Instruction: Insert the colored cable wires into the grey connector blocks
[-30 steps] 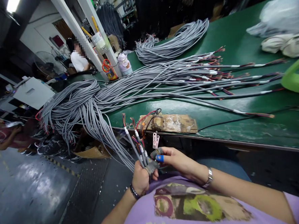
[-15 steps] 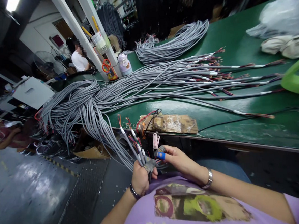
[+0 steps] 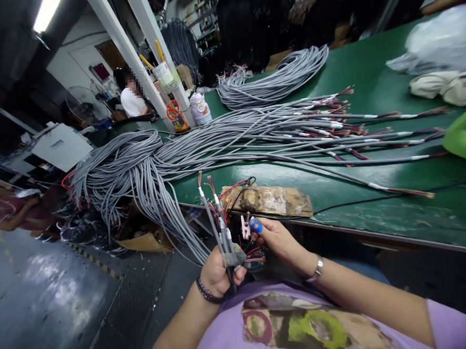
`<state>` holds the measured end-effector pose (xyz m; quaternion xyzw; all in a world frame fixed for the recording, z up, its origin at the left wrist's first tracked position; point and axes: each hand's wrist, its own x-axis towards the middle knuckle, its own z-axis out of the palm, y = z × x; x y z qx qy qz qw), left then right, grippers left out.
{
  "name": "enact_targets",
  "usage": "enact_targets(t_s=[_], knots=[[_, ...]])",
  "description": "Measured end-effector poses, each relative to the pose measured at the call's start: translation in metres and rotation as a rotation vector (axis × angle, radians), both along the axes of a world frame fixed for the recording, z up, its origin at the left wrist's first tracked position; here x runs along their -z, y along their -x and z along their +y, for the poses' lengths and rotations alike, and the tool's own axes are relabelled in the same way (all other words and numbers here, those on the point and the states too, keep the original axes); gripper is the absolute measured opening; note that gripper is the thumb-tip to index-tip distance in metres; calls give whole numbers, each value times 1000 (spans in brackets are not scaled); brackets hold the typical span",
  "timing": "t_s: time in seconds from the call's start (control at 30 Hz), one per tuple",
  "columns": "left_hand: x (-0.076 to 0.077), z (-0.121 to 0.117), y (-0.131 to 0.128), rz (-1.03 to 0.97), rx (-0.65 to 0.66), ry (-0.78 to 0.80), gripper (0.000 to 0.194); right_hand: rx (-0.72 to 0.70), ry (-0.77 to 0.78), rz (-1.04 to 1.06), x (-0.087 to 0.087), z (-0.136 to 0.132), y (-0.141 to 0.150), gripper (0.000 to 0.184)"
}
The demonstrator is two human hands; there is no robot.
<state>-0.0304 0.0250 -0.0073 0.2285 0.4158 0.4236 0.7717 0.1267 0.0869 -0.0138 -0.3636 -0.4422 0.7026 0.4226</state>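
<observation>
2 forearms [image 3: 366, 287] angled inward, left fingers [image 3: 239, 275] closed round cables [image 3: 225, 242], right fingers [image 3: 255, 226] bent beside clip [image 3: 245, 229], hold unclear

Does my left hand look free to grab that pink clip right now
Probably not: your left hand is closed around gray cables, and your right hand is right by the pink clip.

The short-sleeved lilac shirt [image 3: 226, 325] bears a colourful print [image 3: 297, 326].

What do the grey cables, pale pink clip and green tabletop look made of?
Grey cables: probably satin plastic sheathing over copper; coppery strands show at the ends.
Pale pink clip: likely plastic, evenly coloured.
Green tabletop: smooth, glossy, reflecting light; laminate or paint, unclear.
</observation>
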Motion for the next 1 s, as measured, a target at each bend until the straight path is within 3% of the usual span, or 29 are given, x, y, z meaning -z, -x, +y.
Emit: enact_targets(t_s=[0.07, 0.2, 0.3, 0.53, 0.83, 1.0], knots=[[-1, 4, 0, -3, 25, 8, 31, 13, -8, 16, 2, 0, 3, 48], [-2, 8, -4, 24, 20, 27, 33, -105, 245, 256, 4, 1, 9, 48], [-1, 8, -7, 56, 9, 44, 32, -65, 339, 356, 5, 2, 13, 42], [1, 7, -10, 142, -5, 43, 32, -52, 354, 372, 3, 0, 14, 37], [-1, -17, -17, 209, -175, -93, 33, -154, 425, 403, 4, -4, 3, 39], [-6, -26, -26, 262, -261, -145, 37, -130, 393, 375, -2, -4, 3, 29]])
